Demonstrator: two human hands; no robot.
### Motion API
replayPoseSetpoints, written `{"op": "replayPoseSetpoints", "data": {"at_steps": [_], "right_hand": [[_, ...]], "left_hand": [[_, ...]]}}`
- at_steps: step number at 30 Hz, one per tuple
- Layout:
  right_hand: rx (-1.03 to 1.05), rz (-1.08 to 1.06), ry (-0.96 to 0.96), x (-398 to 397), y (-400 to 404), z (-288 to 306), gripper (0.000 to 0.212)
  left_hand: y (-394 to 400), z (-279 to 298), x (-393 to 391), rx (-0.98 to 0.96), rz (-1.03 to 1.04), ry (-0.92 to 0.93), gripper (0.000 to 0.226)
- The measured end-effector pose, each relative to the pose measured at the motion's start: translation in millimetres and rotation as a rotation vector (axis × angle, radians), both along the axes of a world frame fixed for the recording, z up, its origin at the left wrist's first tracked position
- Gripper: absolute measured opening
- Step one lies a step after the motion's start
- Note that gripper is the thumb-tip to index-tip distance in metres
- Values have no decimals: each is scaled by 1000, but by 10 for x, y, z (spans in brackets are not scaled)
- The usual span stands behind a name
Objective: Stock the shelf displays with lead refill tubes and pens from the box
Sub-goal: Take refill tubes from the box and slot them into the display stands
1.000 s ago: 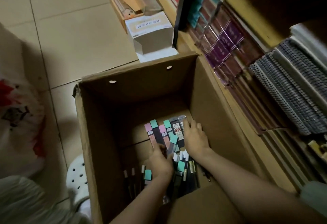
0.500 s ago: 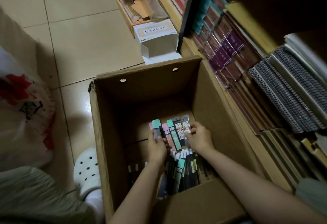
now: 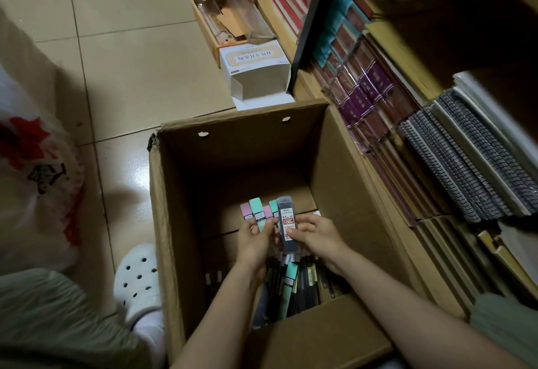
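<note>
Lead refill tubes (image 3: 263,215) stand fanned in pink and mint inside the cardboard box (image 3: 180,252), which fills the lower centre of the view on the tiled floor (image 3: 122,71). At 3 o'clock of the box runs the shelf (image 3: 407,252), its lower tier packed with spiral notebooks (image 3: 465,159) and, toward 1 o'clock, plastic-wrapped purple packets (image 3: 366,92). At 9 o'clock a white plastic bag (image 3: 32,170) with red print slumps on the floor. At 12 o'clock, just beyond the box's far wall, lies a white carton (image 3: 256,71) with one end open, and past it an open tray box (image 3: 230,24) of clear packaging. A white clog (image 3: 136,281) sits just beside the box's left wall, at 8 o'clock.

Inside the box, the left hand (image 3: 253,243) grips the fan of pastel tubes, fingers curled round their lower ends. The right hand (image 3: 317,236) pinches a dark grey lead tube (image 3: 286,226) bearing a red label, held upright and touching the fan. Beneath both wrists, at 6 o'clock, pens (image 3: 302,284) and more tubes lie heaped on the box bottom.
</note>
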State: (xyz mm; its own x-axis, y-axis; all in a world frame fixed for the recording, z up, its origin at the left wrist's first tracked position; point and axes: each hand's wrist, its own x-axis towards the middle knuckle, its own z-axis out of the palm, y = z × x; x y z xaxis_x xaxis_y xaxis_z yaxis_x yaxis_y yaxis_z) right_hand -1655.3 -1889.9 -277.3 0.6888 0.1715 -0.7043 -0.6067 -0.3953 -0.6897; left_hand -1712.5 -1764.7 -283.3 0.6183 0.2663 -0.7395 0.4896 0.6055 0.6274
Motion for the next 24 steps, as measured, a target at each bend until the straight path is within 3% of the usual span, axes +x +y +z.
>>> {"op": "replayPoseSetpoints", "data": {"at_steps": [7, 12, 15, 19, 21, 24], "right_hand": [[-7, 85, -49, 90, 75, -72, 24], [-11, 279, -59, 280, 94, -44, 28], [-258, 313, -222, 464, 124, -103, 49], [-614, 688, -418, 571, 193, -239, 93], [-730, 828, -414, 565, 220, -302, 100], [-762, 858, -432, 524, 206, -347, 102]], "left_hand": [[-6, -72, 36, 119, -83, -32, 11], [44, -189, 95, 159, -29, 55, 15], [105, -286, 139, 174, 84, 136, 25], [132, -406, 132, 203, 107, 169, 21], [125, -433, 125, 204, 94, 187, 17], [131, -443, 108, 214, 89, 202, 15]]}}
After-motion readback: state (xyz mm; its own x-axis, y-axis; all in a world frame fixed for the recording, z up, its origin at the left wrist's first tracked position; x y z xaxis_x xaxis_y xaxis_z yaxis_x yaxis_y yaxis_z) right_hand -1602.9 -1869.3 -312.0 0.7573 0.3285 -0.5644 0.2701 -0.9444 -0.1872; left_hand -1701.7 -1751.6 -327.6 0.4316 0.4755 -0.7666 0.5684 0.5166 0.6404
